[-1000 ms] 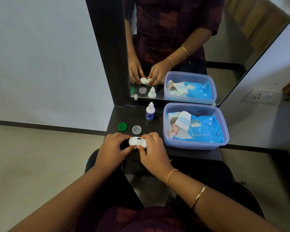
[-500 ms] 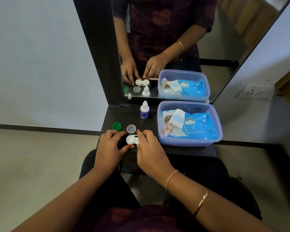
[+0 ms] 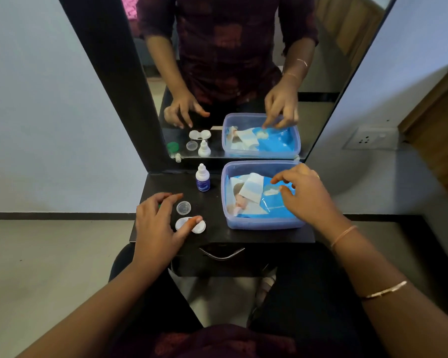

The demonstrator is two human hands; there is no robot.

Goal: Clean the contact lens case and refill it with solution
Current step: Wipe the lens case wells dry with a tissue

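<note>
The white contact lens case (image 3: 198, 226) lies on the black shelf (image 3: 217, 233) near its front edge. My left hand (image 3: 157, 223) rests beside it, thumb lying across the case, fingers spread and loosely bent. A clear round cap (image 3: 183, 208) sits just behind the case. The small solution bottle (image 3: 202, 179) with a blue label stands upright further back. My right hand (image 3: 304, 193) hovers over the blue wipes pack (image 3: 254, 200) inside the clear plastic box (image 3: 264, 224), fingers bent down toward the pack's top; whether they touch it is unclear.
A mirror (image 3: 243, 73) rises behind the shelf and repeats the scene. A green cap (image 3: 160, 205) is mostly hidden under my left fingers. A metal drawer handle (image 3: 221, 254) sits below the shelf edge. A wall socket (image 3: 370, 138) is at the right.
My right hand left the lens case and moved right, over the wipes pack in the box. My left hand stayed by the case, its thumb now across it. The camera shifted closer.
</note>
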